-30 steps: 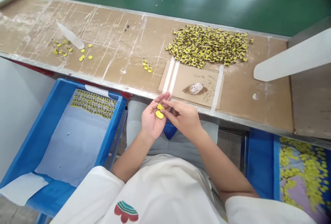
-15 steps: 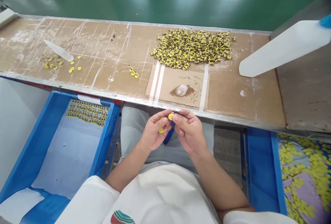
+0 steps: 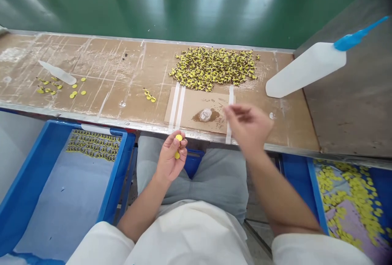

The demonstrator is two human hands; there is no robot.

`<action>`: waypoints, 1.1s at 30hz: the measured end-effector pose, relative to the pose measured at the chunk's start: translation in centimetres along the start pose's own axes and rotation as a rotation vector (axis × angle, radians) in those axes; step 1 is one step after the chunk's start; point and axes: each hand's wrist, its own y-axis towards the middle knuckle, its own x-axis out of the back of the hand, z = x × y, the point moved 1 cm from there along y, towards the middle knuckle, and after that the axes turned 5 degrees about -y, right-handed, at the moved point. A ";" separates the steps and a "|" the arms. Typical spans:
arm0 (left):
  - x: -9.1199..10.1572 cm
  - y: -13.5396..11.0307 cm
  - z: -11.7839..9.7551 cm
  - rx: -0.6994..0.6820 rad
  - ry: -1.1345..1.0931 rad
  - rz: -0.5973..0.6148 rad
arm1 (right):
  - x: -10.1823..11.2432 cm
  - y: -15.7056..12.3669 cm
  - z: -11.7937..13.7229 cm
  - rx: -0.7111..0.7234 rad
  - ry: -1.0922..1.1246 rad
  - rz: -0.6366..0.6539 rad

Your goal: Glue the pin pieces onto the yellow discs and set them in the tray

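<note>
My left hand [image 3: 172, 155], over my lap, is closed on small yellow discs [image 3: 179, 137]. One disc shows at the fingertips and another lower between the fingers. My right hand [image 3: 249, 128], smeared by motion, is raised over the right part of a taped cardboard piece [image 3: 200, 99], its fingers curled with thumb and forefinger together. Whatever is at its fingertips is too blurred to name. Left of those fingertips, a small whitish lump [image 3: 205, 114] sits in a brown wet stain. Behind the cardboard lies a heap of tiny yellow and black figures [image 3: 214, 67].
A white squeeze bottle [image 3: 306, 69] with a blue nozzle leans at right. More discs [image 3: 73, 94] and a pale pointed tube [image 3: 58, 72] lie at left. Below the table are a blue tray [image 3: 105, 195] with rows of pieces and another tray [image 3: 318, 199] with yellow discs.
My hands have parted. The right one has moved up and right over the cardboard, while the left has shifted slightly left and keeps the yellow discs. The view has tilted up.
</note>
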 end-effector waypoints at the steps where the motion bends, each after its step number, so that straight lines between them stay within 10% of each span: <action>1: 0.1 0.1 -0.3 -0.015 0.001 -0.006 | 0.2 2.7 -1.3 0.068 -0.137 -0.056; 7: 0.9 0.3 -1.0 -0.093 0.054 -0.070 | -1.1 13.3 -8.4 0.202 -0.513 0.139; 33: 0.9 1.0 -1.8 -0.088 0.113 -0.120 | -0.6 15.3 -7.6 -0.089 -0.396 0.346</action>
